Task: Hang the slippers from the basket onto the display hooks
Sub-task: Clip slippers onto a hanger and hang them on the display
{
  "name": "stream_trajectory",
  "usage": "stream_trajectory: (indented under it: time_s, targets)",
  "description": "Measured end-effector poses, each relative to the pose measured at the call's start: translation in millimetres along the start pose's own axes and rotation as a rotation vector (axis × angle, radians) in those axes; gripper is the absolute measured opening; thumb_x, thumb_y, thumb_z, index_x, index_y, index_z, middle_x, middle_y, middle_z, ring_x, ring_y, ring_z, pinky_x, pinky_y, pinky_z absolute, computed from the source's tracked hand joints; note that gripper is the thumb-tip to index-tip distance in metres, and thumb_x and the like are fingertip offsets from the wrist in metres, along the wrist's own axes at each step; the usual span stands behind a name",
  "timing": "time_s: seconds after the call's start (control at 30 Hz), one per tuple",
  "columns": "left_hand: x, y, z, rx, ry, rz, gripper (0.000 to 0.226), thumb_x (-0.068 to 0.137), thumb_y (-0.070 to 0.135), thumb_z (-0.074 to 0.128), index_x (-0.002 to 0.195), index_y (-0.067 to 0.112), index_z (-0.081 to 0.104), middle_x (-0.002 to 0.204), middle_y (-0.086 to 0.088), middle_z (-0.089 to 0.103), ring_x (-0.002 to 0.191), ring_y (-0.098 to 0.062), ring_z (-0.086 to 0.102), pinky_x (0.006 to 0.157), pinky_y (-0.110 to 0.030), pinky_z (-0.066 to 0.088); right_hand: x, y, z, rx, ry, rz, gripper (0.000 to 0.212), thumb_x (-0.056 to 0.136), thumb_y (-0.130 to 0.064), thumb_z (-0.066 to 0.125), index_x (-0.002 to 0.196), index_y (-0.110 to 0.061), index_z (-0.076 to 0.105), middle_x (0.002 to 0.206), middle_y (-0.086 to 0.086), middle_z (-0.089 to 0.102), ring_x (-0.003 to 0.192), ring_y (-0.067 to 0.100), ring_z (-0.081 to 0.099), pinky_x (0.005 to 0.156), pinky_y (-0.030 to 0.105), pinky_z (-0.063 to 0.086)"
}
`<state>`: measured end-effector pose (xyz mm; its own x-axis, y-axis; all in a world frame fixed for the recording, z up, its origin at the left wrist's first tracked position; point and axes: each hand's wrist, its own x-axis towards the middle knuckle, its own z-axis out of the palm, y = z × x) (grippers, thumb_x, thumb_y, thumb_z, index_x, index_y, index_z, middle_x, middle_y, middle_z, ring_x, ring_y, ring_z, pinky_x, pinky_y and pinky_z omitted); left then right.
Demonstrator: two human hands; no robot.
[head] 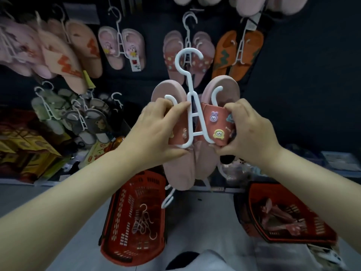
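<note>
A pair of pink slippers with red straps and cartoon charms sits on a white plastic hanger point(192, 106), held up in front of the dark display wall. My left hand point(156, 130) grips the left slipper point(172, 133) by its strap. My right hand point(248, 132) grips the right slipper point(216, 122) the same way. The hanger's top hook points upward in front of a hung pair of matching pink slippers point(187, 55). Below on the floor stand two red baskets: the left basket point(121, 237) holds spare white hangers point(142, 222), the right basket point(289, 229) holds more pinkish slippers.
Other slipper pairs hang on the wall: orange ones point(238, 51) at right, pink ones point(121, 47) and peach ones point(78, 53) at left, grey and green pairs point(78, 114) lower left. Yellow boxes point(29, 151) line a low shelf at left. A loose hanger point(169, 198) dangles under the held slippers.
</note>
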<state>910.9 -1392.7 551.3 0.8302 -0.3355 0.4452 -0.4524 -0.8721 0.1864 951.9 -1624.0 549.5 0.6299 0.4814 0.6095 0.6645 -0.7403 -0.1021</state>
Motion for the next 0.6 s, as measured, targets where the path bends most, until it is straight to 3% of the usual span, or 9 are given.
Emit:
stream_trajectory:
  time_s: [0.17, 0.3, 0.4, 0.6]
  targets:
    - [18.9, -38.0, -7.7, 0.012, 0.108, -0.07, 0.087, 0.062, 0.041, 0.076, 0.136, 0.011, 0.041, 0.112, -0.013, 0.047, 0.101, -0.03, 0.045, 0.09, -0.04, 0.042, 49.2, 2.0, 23.3, 0.001, -0.002, -0.03, 0.074, 0.058, -0.062, 0.057, 0.11, -0.013, 0.041, 0.096, 0.007, 0.056, 0.076, 0.021, 0.058, 0.044, 0.024, 0.041]
    - [36.7, -72.6, -16.0, 0.075, 0.166, -0.075, 0.083, 0.062, 0.048, 0.069, 0.132, 0.009, 0.046, 0.107, -0.014, 0.049, 0.096, -0.03, 0.046, 0.084, -0.041, 0.043, 84.9, 2.0, 39.9, -0.085, 0.003, -0.02, 0.079, 0.057, -0.065, 0.062, 0.112, -0.009, 0.048, 0.097, 0.006, 0.056, 0.076, 0.021, 0.06, 0.046, 0.019, 0.033]
    - [50.9, -100.2, -22.7, 0.158, 0.167, -0.029, 0.087, 0.056, 0.042, 0.081, 0.13, 0.006, 0.051, 0.102, -0.016, 0.053, 0.089, -0.035, 0.05, 0.078, -0.043, 0.043, 109.4, -3.7, 51.7, -0.177, -0.014, -0.005, 0.083, 0.055, -0.063, 0.067, 0.114, -0.006, 0.052, 0.096, 0.009, 0.056, 0.077, 0.024, 0.06, 0.045, 0.021, 0.035]
    - [74.5, -151.0, -44.0, 0.224, 0.152, 0.082, 0.094, 0.05, 0.04, 0.087, 0.13, 0.005, 0.052, 0.102, -0.016, 0.056, 0.086, -0.035, 0.053, 0.073, -0.043, 0.044, 145.9, -23.1, 66.8, -0.335, 0.006, 0.038, 0.083, 0.061, -0.071, 0.048, 0.11, -0.005, 0.056, 0.09, 0.009, 0.055, 0.072, 0.024, 0.058, 0.039, 0.024, 0.039]
